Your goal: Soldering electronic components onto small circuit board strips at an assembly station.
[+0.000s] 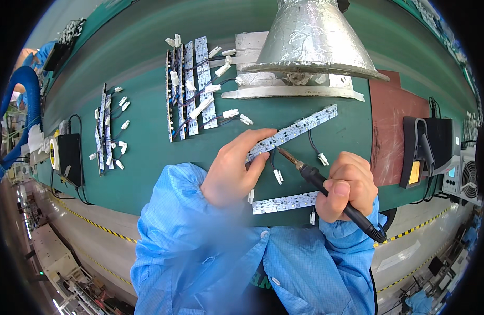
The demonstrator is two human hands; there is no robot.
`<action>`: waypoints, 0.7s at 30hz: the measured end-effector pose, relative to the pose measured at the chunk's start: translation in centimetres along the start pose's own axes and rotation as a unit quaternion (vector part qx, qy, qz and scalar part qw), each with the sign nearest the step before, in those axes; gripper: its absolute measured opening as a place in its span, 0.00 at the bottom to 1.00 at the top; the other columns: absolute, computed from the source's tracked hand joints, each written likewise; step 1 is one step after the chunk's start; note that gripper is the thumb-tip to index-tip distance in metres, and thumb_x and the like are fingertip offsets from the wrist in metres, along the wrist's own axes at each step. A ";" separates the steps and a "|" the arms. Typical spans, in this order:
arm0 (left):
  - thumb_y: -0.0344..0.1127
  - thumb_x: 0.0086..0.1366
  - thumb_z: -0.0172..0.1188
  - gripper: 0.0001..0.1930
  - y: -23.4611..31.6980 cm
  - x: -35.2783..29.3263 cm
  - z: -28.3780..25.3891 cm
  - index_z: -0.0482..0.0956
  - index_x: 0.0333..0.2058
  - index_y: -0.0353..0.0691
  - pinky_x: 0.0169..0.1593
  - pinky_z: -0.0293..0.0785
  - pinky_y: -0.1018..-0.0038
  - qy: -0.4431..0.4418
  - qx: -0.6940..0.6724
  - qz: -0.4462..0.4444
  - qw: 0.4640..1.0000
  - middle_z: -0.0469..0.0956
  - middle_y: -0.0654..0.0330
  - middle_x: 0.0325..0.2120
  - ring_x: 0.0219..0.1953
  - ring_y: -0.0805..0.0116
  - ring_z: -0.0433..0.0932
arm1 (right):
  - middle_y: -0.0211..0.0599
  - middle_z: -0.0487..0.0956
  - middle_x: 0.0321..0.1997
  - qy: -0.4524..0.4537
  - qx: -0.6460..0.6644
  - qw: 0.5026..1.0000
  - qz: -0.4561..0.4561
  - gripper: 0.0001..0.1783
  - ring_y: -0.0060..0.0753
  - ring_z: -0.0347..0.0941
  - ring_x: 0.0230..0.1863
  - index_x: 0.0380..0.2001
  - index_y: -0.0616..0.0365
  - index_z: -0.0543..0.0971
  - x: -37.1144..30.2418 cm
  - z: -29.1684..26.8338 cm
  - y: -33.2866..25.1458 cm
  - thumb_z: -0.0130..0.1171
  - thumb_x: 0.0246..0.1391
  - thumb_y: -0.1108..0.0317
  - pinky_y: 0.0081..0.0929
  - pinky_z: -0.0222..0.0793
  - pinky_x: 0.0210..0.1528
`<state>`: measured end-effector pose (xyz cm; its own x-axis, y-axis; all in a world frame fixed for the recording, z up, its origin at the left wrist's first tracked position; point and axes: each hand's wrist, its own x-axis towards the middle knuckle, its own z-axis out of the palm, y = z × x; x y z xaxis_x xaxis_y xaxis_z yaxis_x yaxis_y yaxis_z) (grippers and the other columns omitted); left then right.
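My left hand [237, 167] pinches the left end of a long, narrow LED circuit board [305, 125], which slants up to the right over the green mat. Two dark leads with white connectors [277, 177] hang from its lower edge. In my right hand [349, 186] is a soldering iron [326, 190], gripped by its black handle. Its tip is at the board's lower edge, just right of my left fingers; whether it touches cannot be made out. Nearer to me lies a second LED board [285, 203], partly behind my right hand, with white connectors beside it.
A foil-covered fume hood [318, 39] stands at the back. Several wired boards [201, 79] lie back left, with more boards [101, 131] farther left. To the right are a brown mat [397, 121], a soldering iron stand [413, 152] and a box with a fan [468, 181].
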<state>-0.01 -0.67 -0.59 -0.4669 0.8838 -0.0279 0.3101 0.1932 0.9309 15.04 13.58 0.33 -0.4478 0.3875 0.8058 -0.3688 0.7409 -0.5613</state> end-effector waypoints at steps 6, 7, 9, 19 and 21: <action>0.20 0.62 0.57 0.20 0.1 0.0 -0.1 0.75 0.54 0.33 0.31 0.75 0.75 0.000 0.004 0.005 1.000 0.80 0.55 0.39 0.25 0.72 0.77 | 0.33 0.60 0.11 -0.002 0.003 1.000 -0.001 0.12 0.25 0.54 0.09 0.19 0.60 0.63 0.0 0.1 0.0 0.48 0.55 0.75 0.27 0.48 0.13; 0.20 0.62 0.57 0.20 0.1 0.0 -0.1 0.75 0.54 0.33 0.31 0.75 0.75 -0.001 0.006 0.007 1.000 0.80 0.55 0.39 0.25 0.72 0.77 | 0.33 0.60 0.11 -0.002 0.005 1.000 0.000 0.12 0.25 0.54 0.09 0.19 0.60 0.63 0.0 0.1 0.0 0.48 0.55 0.75 0.27 0.48 0.13; 0.20 0.62 0.57 0.20 0.1 0.0 -0.1 0.75 0.54 0.33 0.31 0.75 0.75 0.000 0.006 0.007 1.000 0.80 0.54 0.39 0.25 0.72 0.77 | 0.33 0.60 0.11 -0.007 0.004 1.000 0.002 0.12 0.26 0.54 0.09 0.19 0.60 0.63 0.1 0.0 0.0 0.48 0.55 0.76 0.27 0.49 0.13; 0.20 0.61 0.57 0.20 -0.2 0.1 -0.2 0.76 0.53 0.33 0.32 0.76 0.74 0.009 0.035 0.047 0.998 0.80 0.53 0.41 0.26 0.70 0.78 | 0.33 0.62 0.12 0.056 -0.005 0.998 0.012 0.13 0.26 0.56 0.10 0.19 0.58 0.63 0.1 -0.9 0.2 0.45 0.59 0.73 0.28 0.50 0.13; 0.20 0.61 0.57 0.20 0.0 0.1 -0.3 0.76 0.54 0.33 0.32 0.76 0.74 0.008 0.024 0.031 0.999 0.80 0.53 0.41 0.26 0.70 0.78 | 0.36 0.62 0.14 0.087 -0.029 0.993 0.077 0.16 0.25 0.56 0.13 0.18 0.58 0.62 0.0 -2.1 0.2 0.45 0.61 0.70 0.27 0.49 0.17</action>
<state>-0.26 -0.71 -0.46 -0.4583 0.8881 0.0360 0.3780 0.1581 0.9122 16.75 14.85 0.60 -0.3453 0.5837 0.7349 -0.2572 0.6942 -0.6722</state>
